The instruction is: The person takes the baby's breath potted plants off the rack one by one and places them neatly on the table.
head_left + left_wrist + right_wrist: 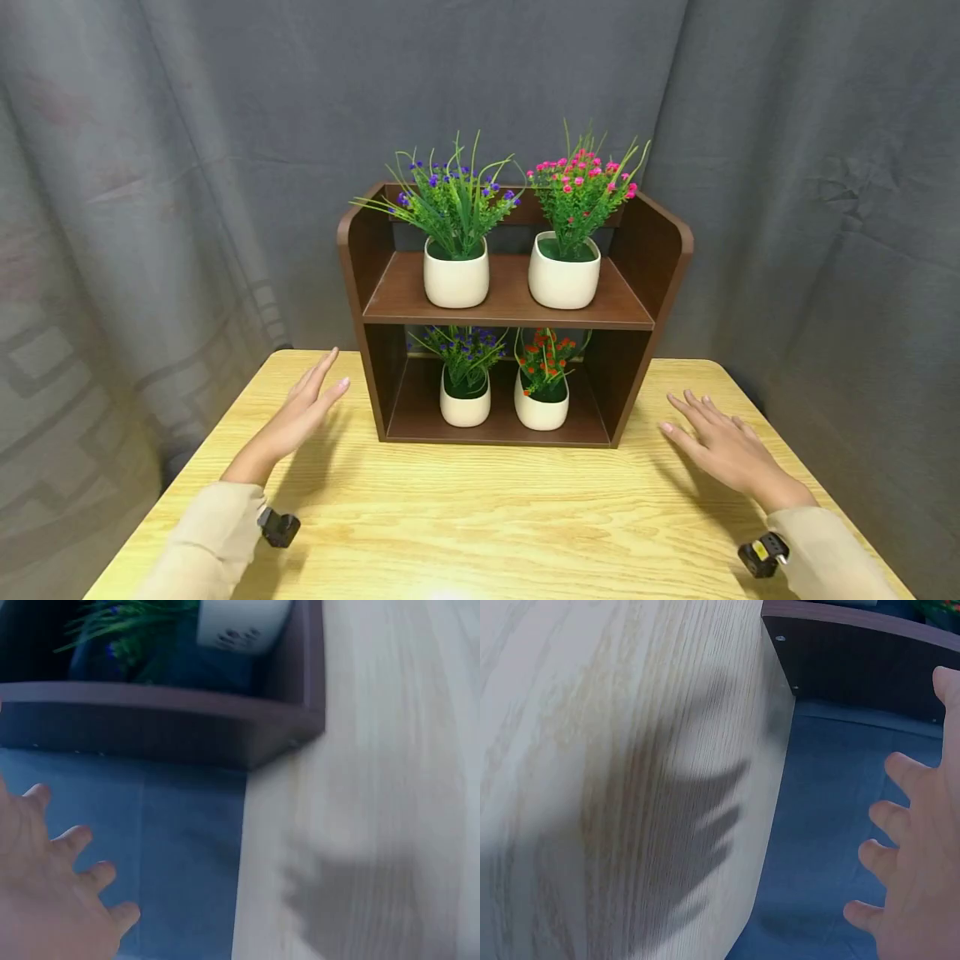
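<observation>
A dark brown two-tier shelf [506, 315] stands on the wooden table. On its upper board sit a white pot [456, 279] with purple flowers and a white pot [564, 279] with pink flowers. Below stand a smaller white pot [465, 408] with purple flowers and another white pot [542, 411] with orange-red flowers. My left hand [296, 417] hovers left of the shelf, fingers extended, holding nothing. To the right of the shelf my right hand [726, 448] is raised above the table, fingers spread and free of any object. Each hand casts a shadow on the wood.
The light wooden table [480, 517] has rounded far corners. Grey curtains [300, 125] hang behind it and along both sides. A small black wrist camera [279, 527] is strapped at the left cuff, and another black camera [762, 555] at the right.
</observation>
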### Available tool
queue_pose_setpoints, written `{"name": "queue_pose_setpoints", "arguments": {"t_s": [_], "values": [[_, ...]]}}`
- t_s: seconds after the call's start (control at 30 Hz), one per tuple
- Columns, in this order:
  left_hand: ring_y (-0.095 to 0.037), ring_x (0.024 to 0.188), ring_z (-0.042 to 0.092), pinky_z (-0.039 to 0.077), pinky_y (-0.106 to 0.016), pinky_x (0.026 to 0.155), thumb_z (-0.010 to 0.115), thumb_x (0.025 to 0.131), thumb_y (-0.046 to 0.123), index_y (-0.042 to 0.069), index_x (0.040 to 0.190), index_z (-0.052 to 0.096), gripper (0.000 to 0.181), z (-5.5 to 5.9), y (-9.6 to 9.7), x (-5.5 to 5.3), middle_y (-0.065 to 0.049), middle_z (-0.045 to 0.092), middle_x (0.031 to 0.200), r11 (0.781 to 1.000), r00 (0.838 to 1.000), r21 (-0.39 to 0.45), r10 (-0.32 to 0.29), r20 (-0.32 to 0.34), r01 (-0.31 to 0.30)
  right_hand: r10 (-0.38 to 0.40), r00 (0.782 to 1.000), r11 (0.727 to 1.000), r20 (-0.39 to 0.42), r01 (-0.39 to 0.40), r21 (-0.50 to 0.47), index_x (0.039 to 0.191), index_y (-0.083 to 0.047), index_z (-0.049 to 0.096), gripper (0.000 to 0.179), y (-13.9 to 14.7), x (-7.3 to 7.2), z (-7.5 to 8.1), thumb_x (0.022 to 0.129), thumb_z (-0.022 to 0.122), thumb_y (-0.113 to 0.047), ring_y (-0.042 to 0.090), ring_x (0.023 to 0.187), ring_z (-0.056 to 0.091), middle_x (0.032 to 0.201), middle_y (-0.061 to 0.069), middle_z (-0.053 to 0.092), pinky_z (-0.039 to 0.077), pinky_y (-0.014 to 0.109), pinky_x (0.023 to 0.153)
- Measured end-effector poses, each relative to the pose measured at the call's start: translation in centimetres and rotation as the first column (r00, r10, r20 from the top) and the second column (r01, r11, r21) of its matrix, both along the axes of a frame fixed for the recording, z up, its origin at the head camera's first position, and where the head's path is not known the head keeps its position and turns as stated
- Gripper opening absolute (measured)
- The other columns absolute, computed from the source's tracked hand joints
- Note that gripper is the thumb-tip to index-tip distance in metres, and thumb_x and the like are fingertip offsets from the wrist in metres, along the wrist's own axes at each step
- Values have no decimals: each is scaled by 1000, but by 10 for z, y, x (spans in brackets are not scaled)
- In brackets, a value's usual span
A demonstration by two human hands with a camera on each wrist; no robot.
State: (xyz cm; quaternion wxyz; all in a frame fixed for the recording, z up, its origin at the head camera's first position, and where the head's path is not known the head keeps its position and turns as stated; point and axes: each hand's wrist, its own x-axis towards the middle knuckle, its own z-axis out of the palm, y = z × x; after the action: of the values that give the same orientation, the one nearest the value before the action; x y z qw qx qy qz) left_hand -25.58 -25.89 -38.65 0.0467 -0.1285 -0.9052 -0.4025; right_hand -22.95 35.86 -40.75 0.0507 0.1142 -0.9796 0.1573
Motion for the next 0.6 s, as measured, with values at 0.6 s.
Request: {"name": "queue_pose_setpoints", "arguments": {"t_s": [0.6], "values": [[-38,139,37,28,-62,110,52,102,50,32,161,18,70,35,35,-8,-16,32,157,939,1000,344,3,24,-11,30,1000,998,8,-30,-62,155,-7,35,64,-5,4,4,106,43,-47,52,142,25,160,24,25,19,80,93]]}}
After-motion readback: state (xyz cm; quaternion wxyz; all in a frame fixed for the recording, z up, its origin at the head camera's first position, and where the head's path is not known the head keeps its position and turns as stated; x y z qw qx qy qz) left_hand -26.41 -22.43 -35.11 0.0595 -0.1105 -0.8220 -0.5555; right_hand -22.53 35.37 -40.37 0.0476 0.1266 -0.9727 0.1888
